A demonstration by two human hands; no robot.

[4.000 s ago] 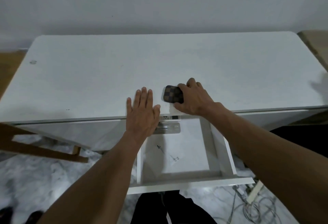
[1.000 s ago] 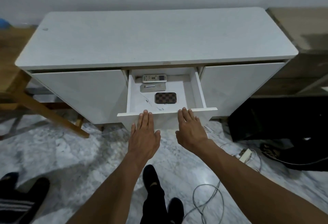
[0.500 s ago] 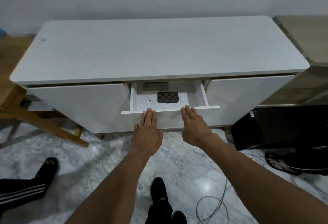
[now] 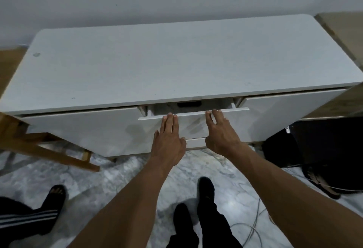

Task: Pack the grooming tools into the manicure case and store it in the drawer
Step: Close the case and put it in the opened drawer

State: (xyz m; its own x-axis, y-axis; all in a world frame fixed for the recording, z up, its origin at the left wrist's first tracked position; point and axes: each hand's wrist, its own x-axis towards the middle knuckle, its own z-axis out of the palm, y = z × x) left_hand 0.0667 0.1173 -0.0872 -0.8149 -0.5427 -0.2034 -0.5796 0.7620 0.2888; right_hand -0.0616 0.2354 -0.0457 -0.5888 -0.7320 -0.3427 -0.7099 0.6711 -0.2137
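The white cabinet (image 4: 176, 61) has its middle drawer (image 4: 194, 120) open only by a narrow gap. Inside that gap a dark sliver of the checkered manicure case (image 4: 189, 104) shows under the cabinet top; the rest of it is hidden. My left hand (image 4: 169, 139) lies flat against the drawer front, fingers straight, tips at its top edge. My right hand (image 4: 221, 131) presses the same front further right, fingers spread and straight.
A wooden frame (image 4: 49, 149) leans at the cabinet's lower left. Black bags (image 4: 314, 149) and loose cables (image 4: 253, 226) lie on the marble floor at the right. Another person's sandalled foot (image 4: 55, 194) stands at the lower left. My own legs (image 4: 204, 218) are below.
Both hands have pushed the drawer inward, from wide open a second ago to nearly closed. The case has slid almost out of sight, and the remotes behind it are hidden.
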